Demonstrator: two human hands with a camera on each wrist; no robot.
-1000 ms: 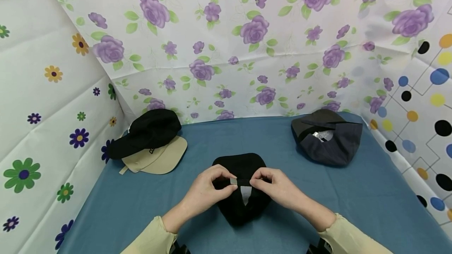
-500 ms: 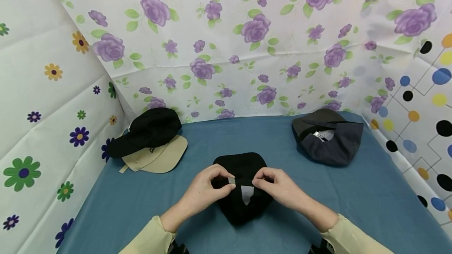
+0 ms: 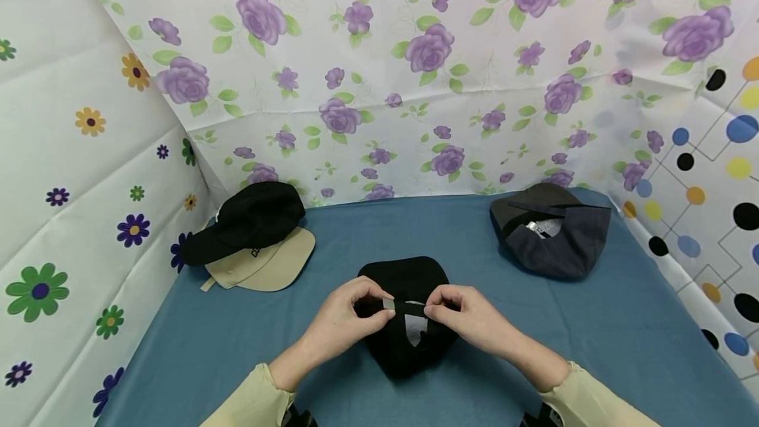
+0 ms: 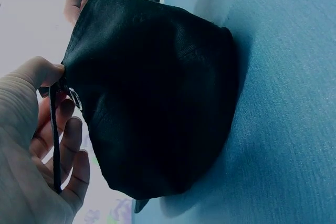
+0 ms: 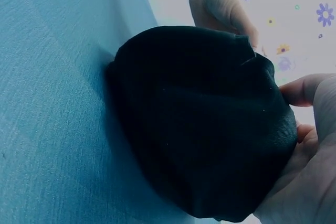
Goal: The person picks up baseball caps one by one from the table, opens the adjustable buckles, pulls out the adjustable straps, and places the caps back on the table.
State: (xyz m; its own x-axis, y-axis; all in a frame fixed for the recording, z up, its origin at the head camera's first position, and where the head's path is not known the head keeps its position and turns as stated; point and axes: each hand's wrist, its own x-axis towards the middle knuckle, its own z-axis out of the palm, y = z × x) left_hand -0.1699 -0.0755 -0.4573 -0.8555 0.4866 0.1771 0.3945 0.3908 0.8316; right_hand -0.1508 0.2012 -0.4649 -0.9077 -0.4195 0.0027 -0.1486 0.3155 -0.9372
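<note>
A black cap (image 3: 403, 282) sits on the blue cloth in front of me, its back strap (image 3: 410, 308) facing me. My left hand (image 3: 346, 312) pinches the strap beside a silver buckle (image 3: 389, 304). In the left wrist view the buckle shows as a metal loop (image 4: 76, 98), and a loose strap end (image 4: 54, 140) hangs down along the fingers. With thumb and forefinger my right hand (image 3: 471, 315) pinches the strap's other side at the edge of the back opening. Pale grey lining (image 3: 416, 329) shows through that opening. The cap's brim is mostly hidden from the head view.
At the back left, another black cap (image 3: 255, 223) lies over a beige cap (image 3: 279, 262). A dark grey cap (image 3: 548, 232) lies upturned at the back right. Blue cloth (image 3: 379, 229) covers the table, with patterned sheets (image 3: 379, 71) hung behind and at both sides.
Both hands keep their hold on the strap and barely move. The strap has shifted slightly, so a pale sliver now shows above it and more grey lining below.
</note>
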